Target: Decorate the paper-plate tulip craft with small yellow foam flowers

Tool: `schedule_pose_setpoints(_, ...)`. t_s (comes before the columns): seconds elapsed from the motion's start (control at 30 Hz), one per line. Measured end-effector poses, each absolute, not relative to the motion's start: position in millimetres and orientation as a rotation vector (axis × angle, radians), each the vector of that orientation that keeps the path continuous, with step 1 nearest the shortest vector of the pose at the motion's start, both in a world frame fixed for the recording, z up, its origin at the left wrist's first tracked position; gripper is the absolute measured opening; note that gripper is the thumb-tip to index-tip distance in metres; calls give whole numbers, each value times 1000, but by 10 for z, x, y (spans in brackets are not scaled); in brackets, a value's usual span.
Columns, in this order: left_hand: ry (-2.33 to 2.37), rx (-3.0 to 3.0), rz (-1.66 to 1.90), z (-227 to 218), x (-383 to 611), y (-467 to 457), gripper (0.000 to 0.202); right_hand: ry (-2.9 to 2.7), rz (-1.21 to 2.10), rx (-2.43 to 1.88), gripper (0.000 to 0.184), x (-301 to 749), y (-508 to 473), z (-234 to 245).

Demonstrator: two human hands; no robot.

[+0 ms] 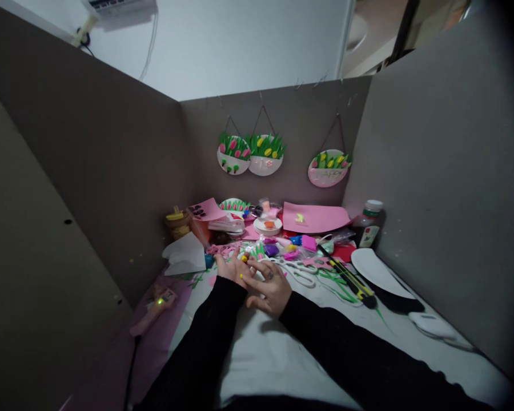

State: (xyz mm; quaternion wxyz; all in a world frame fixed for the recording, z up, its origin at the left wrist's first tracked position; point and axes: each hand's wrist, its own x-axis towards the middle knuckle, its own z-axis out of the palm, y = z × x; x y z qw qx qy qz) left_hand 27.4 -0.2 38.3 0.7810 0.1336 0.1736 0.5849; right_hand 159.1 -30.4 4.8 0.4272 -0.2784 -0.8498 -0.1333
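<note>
resting together at the middle of the white table [257, 354], the left hand [230, 268] and right hand [269, 288] meet over a tiny yellow piece [244, 258], the right fingers loosely spread, the left flat and partly hidden; whether either pinches it, i cannot tell. white scissors [297, 273] lie just right, a pink glue gun [153, 311] near left, flower plates [251, 154] on the far wall.

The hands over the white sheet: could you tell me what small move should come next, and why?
Probably ease the right hand off the left hand, since it overlaps it and hides whatever small yellow bit sits at the fingertips. Both rest on the white sheet, and whether either has a grip on anything cannot be told.
</note>
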Motion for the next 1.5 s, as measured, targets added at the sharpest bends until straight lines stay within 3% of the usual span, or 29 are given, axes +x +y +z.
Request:
schedule_pose_setpoints(0.47,490,297,1222,422,295,-18,73,-2173,-268,-774,78,1553,-309,38)
schedule_pose_setpoints(1.07,467,334,1289,416,257,-28,70,-2197,-137,-701,80,1535,-304,5)
schedule_pose_setpoints(1.3,493,284,1321,468,330,-19,68,-2117,-72,-548,71,1536,-318,29)
schedule_pose_setpoints(1.5,496,284,1391,422,386,5,69,-1995,-52,-560,30,1547,-304,13)
